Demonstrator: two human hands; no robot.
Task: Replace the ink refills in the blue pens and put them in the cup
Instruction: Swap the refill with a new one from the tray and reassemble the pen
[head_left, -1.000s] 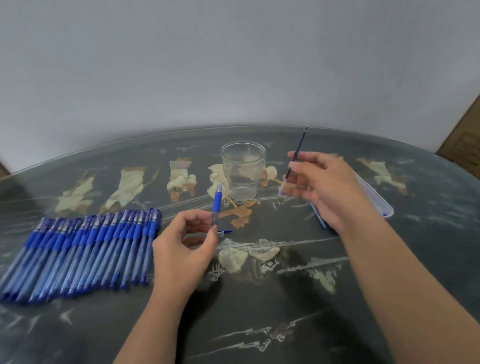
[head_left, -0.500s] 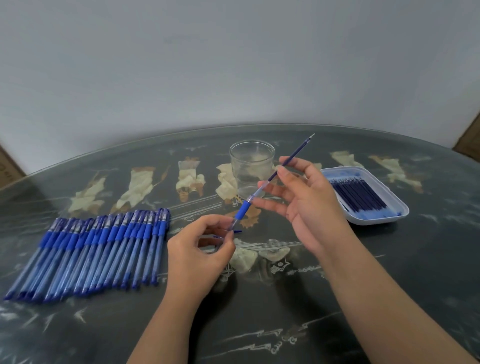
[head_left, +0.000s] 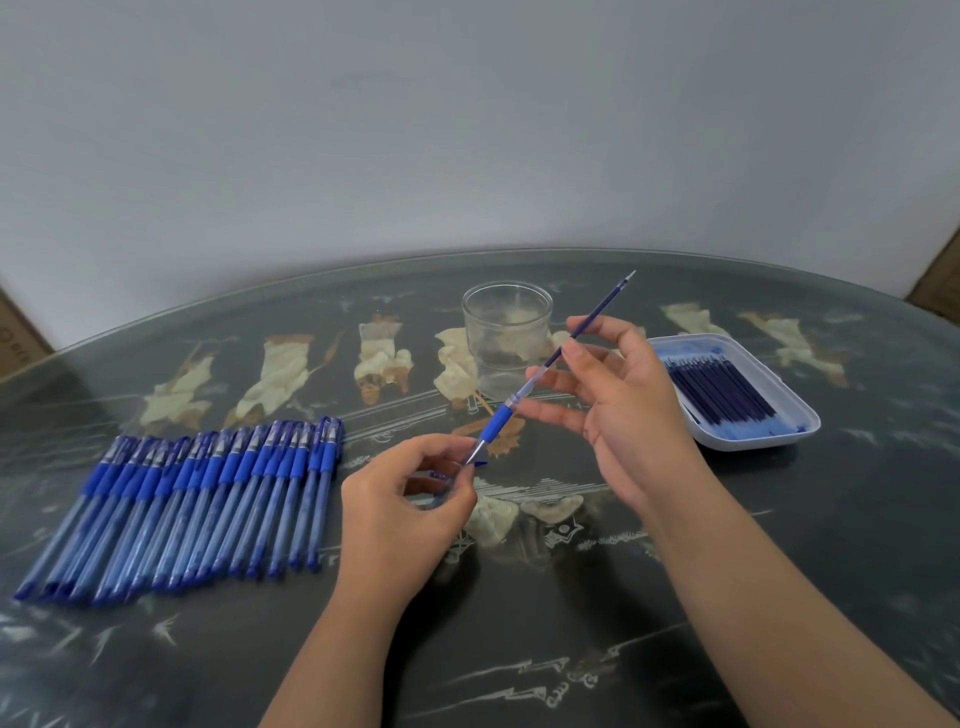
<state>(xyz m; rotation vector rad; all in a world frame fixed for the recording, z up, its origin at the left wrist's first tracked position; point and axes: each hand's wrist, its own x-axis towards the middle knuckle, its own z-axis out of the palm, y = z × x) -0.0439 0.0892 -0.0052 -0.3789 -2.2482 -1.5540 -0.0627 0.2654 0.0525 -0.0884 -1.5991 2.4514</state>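
Note:
My left hand (head_left: 410, 504) pinches the metal tip of a short pen piece with a blue grip (head_left: 498, 422); a small blue part also sits in its fingers. A thin dark-blue refill (head_left: 597, 312) slants up and right out of that piece, with my right hand (head_left: 623, 400) pinching it between thumb and fingers. Behind both hands stands the clear cup (head_left: 506, 338), with no pens in it. Several capped blue pens (head_left: 208, 493) lie in a row at the left. A white tray (head_left: 753, 441) of dark-blue refills (head_left: 722, 389) sits at the right.
The dark glass-topped table (head_left: 519, 649) has pale painted figures under the glass. A plain wall rises just behind its curved far edge. A cardboard box edge (head_left: 15, 332) shows at the far left, and brown wood at the far right.
The hands have come together: the refill held by my right hand is now lined up with and joined to the pen piece in my left hand. The view has shifted, showing the tray.

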